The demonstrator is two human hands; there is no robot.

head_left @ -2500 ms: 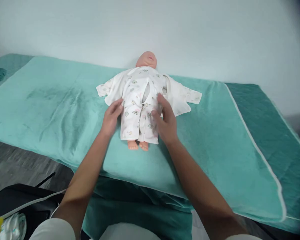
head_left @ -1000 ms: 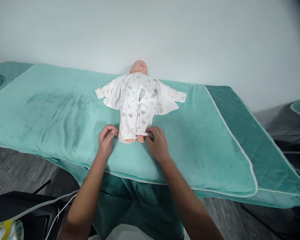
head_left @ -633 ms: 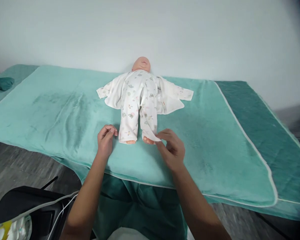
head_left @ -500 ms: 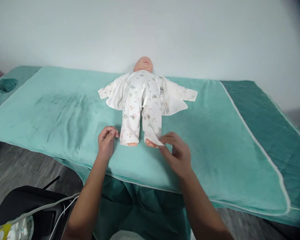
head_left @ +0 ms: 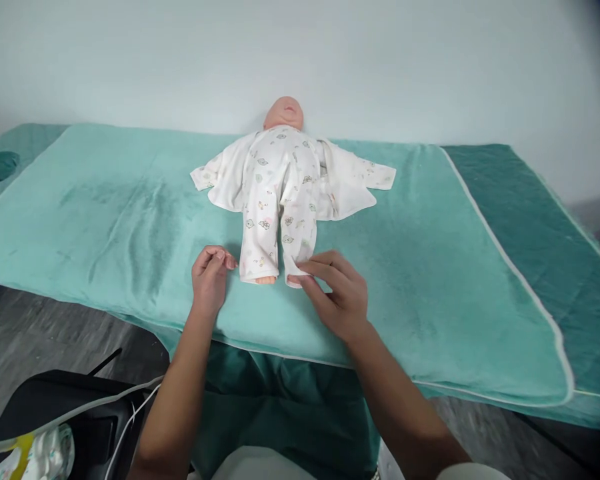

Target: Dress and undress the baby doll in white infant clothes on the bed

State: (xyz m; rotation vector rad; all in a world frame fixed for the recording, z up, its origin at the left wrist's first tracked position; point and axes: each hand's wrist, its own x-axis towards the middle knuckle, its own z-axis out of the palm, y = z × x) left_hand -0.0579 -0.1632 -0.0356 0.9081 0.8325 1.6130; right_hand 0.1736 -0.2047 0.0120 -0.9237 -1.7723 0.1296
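1. Moved vs 0.5 s ago: R hand (head_left: 343, 297) has come inward, bringing the hem of the R-side leg of the white trousers (head_left: 261, 227) w/ it; hem was tugged out sideways, now sits close over that foot.
2. R grip: narrow, thumb + index pinching that hem; other fingers curled behind.
3. L hand (head_left: 209, 280): about same spot as before, just beside L-side cuff, fingers curled in. Can't tell if its grip has any cloth.
4. Cuffs: toes (head_left: 266, 281) poke out on L side; R-side toes mostly covered now, showed more 0.5 s ago.
5. Trouser legs: apart, w/ a narrow strip of green btwn; closer together 1 s ago, when a grey gap also showed at the crotch, now closed.
6. Doll (head_left: 284, 113): on its back, mid green cover (head_left: 420, 280), head end by the wall (head_left: 300, 47), feet toward the person. Trousers reach up over its chest.
7. White top (head_left: 347, 187): spread open either side of doll, sleeves out flat, no real change.
8. Bottom L: black chair-like item (head_left: 25, 407), thick pale tube (head_left: 80, 408) across it, patterned white bundle w/ yellow band (head_left: 50, 457).
9. Bottom R: bit of white sleeve (head_left: 473, 471), not in view 0.5 s ago.
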